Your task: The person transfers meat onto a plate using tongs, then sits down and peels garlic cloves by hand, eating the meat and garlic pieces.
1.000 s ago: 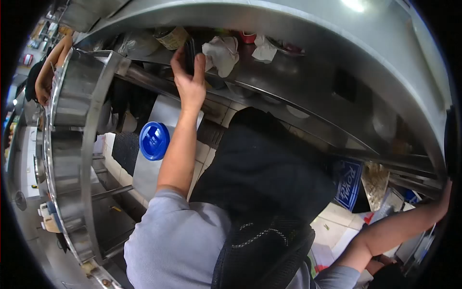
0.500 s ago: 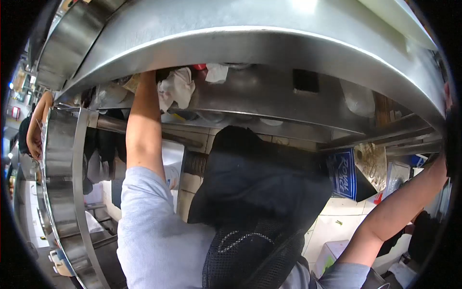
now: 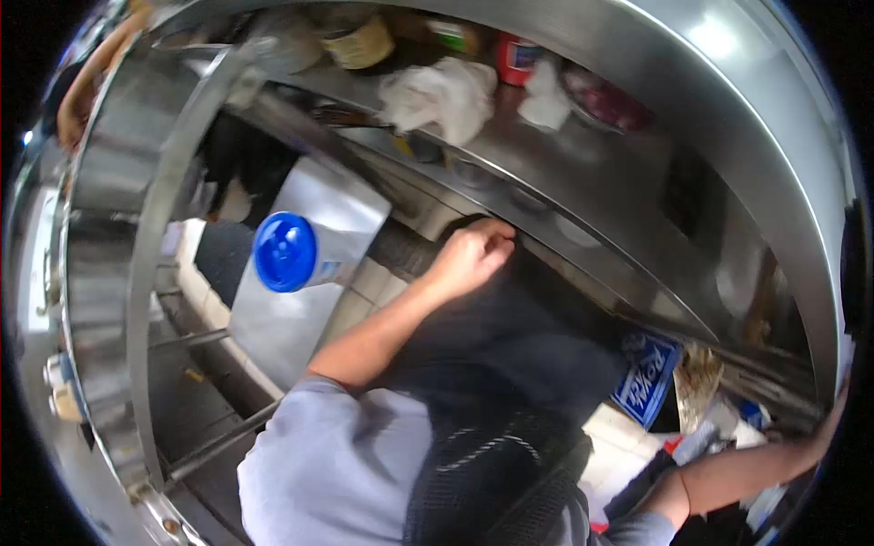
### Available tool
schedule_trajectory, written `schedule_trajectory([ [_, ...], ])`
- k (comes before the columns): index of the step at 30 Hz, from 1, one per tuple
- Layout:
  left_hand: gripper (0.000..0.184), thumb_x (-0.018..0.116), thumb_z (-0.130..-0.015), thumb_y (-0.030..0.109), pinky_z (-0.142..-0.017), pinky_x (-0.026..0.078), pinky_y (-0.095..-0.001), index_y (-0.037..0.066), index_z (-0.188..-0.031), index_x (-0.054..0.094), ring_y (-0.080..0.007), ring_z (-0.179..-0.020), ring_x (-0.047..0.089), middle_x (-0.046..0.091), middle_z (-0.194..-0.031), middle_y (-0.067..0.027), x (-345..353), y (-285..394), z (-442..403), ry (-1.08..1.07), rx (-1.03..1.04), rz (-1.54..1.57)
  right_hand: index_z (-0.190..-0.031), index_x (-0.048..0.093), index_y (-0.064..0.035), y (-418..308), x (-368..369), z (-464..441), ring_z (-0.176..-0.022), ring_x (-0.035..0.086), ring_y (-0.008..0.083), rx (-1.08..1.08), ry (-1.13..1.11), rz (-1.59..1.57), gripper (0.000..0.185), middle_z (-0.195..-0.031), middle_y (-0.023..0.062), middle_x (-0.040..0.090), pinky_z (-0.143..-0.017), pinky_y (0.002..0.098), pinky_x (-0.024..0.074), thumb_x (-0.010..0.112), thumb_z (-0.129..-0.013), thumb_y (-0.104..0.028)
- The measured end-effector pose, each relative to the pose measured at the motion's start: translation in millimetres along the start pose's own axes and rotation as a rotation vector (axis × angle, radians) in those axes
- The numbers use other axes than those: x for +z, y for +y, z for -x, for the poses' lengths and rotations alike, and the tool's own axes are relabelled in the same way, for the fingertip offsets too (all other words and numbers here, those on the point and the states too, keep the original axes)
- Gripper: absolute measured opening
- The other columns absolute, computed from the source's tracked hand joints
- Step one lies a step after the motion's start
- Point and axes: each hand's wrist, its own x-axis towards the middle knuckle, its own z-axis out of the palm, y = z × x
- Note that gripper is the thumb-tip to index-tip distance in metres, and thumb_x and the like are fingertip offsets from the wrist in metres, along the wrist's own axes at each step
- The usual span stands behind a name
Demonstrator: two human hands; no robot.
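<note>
My left hand [image 3: 475, 257] is drawn in over my dark apron [image 3: 510, 337], just in front of the lower shelf's edge. Its fingers are curled closed, and whatever might be inside them is hidden. Beyond it, on the metal shelf under the counter, lies a crumpled white plastic bag [image 3: 442, 98]. A red container [image 3: 517, 56] and a small white cloth or paper [image 3: 546, 96] sit further along. My right forearm [image 3: 756, 473] stretches to the far right edge of the view, where the hand is lost in the dark rim.
A blue-lidded tub [image 3: 285, 253] stands on a pale flat surface [image 3: 355, 209] at left. A metal frame leg [image 3: 146, 273] rises beside it. The steel counter [image 3: 774, 118] curves overhead. At lower right are a blue printed box [image 3: 648, 378] and mixed items on the tiles.
My left hand has come out from under the counter and down toward my apron, its fingers now curled. My view has tilted and shifted, showing more of the shelf and the blue-lidded tub.
</note>
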Motion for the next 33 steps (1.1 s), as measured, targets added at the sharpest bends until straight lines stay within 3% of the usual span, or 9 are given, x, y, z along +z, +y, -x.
schedule_trajectory([
  [4, 0.056, 0.070, -0.104, 0.027, -0.086, 0.058, -0.0363, -0.001, -0.146, 0.047, -0.0191, -0.101, 0.067, 0.067, -0.121, -0.0096, 80.3, -40.2, -37.2, -0.161, -0.278, 0.394, -0.130, 0.070, -0.0002, 15.4, 8.6, 3.5, -0.090, 0.065, 0.0203, 0.048, -0.001, -0.057, 0.039, -0.111, 0.0099, 0.072, -0.076, 0.0336, 0.0527, 0.065, -0.106, -0.031],
  [8, 0.048, 0.070, -0.104, 0.027, -0.085, 0.059, -0.0355, 0.004, -0.141, 0.051, -0.0191, -0.099, 0.067, 0.066, -0.118, -0.0100, 116.6, -24.3, -59.3, -0.009, -0.437, 0.627, -0.136, 0.068, -0.0037, 30.1, 5.7, 9.9, -0.104, 0.067, 0.0216, 0.062, 0.005, -0.098, 0.044, -0.124, 0.0091, 0.071, -0.087, 0.0345, 0.0537, 0.063, -0.107, -0.036],
  [13, 0.043, 0.059, -0.106, 0.029, -0.093, 0.062, -0.0387, 0.002, -0.139, 0.053, -0.0307, -0.106, 0.072, 0.067, -0.126, -0.0179, -1.5, -18.7, 62.1, 0.169, -0.218, 0.804, -0.142, 0.067, -0.0095, 13.9, 2.1, 11.2, -0.108, 0.071, 0.0200, 0.032, 0.029, 0.020, 0.048, -0.126, 0.0081, 0.074, -0.092, 0.0341, 0.0558, 0.062, -0.106, -0.041],
  [15, 0.053, 0.049, -0.112, 0.033, -0.112, 0.052, -0.0461, -0.005, -0.148, 0.041, -0.0332, -0.131, 0.061, 0.060, -0.139, -0.0205, -65.5, -51.5, 121.2, 0.658, -0.739, 1.175, -0.136, 0.070, -0.0079, -25.2, 3.3, 14.4, -0.087, 0.068, 0.0153, 0.028, 0.137, 0.135, 0.045, -0.105, 0.0080, 0.076, -0.077, 0.0331, 0.0536, 0.066, -0.104, -0.039],
  [16, 0.053, 0.049, -0.111, 0.033, -0.112, 0.052, -0.0457, -0.005, -0.147, 0.042, -0.0331, -0.131, 0.061, 0.060, -0.138, -0.0207, -88.4, -83.7, 130.2, 0.677, -0.777, 1.091, -0.128, 0.073, -0.0041, -34.5, 1.4, 13.6, -0.076, 0.063, 0.0134, 0.006, 0.178, 0.102, 0.042, -0.096, 0.0080, 0.074, -0.069, 0.0335, 0.0503, 0.068, -0.102, -0.036],
  [18, 0.052, 0.050, -0.111, 0.032, -0.112, 0.052, -0.0447, -0.005, -0.146, 0.043, -0.0330, -0.130, 0.061, 0.061, -0.136, -0.0210, -115.7, -120.5, 124.8, 0.669, -0.772, 0.888, -0.133, 0.067, 0.0031, -62.7, -11.7, 7.7, -0.109, 0.073, 0.0296, 0.323, -0.003, -0.086, 0.040, -0.117, 0.0230, 0.075, -0.097, 0.0413, 0.0581, 0.059, -0.107, -0.025],
  [23, 0.049, 0.052, -0.110, 0.030, -0.112, 0.051, -0.0424, -0.005, -0.143, 0.047, -0.0325, -0.128, 0.061, 0.063, -0.132, -0.0219, -134.0, -153.0, 115.4, 0.678, -0.780, 0.670, -0.124, 0.067, 0.0073, -57.9, -5.5, 14.6, -0.092, 0.075, 0.0405, 0.176, 0.124, -0.143, 0.034, -0.101, 0.0283, 0.075, -0.084, 0.0452, 0.0582, 0.062, -0.101, -0.017],
  [29, 0.046, 0.055, -0.109, 0.028, -0.112, 0.050, -0.0395, -0.006, -0.139, 0.051, -0.0320, -0.126, 0.062, 0.064, -0.127, -0.0229, -164.7, -179.0, 134.0, 0.698, -0.793, 0.514, -0.122, 0.068, 0.0087, -52.2, -3.6, 12.5, -0.096, 0.075, 0.0415, 0.137, 0.101, -0.237, 0.032, -0.104, 0.0292, 0.075, -0.087, 0.0464, 0.0579, 0.061, -0.102, -0.016],
  [33, 0.043, 0.056, -0.108, 0.027, -0.112, 0.050, -0.0376, -0.006, -0.137, 0.054, -0.0316, -0.124, 0.062, 0.065, -0.124, -0.0236, -195.7, -199.3, 160.3, 0.729, -0.760, 0.491, -0.121, 0.071, 0.0080, -51.8, -5.4, 6.4, -0.086, 0.075, 0.0281, 0.224, -0.047, -0.157, 0.031, -0.100, 0.0219, 0.077, -0.080, 0.0383, 0.0598, 0.060, -0.104, -0.016],
])
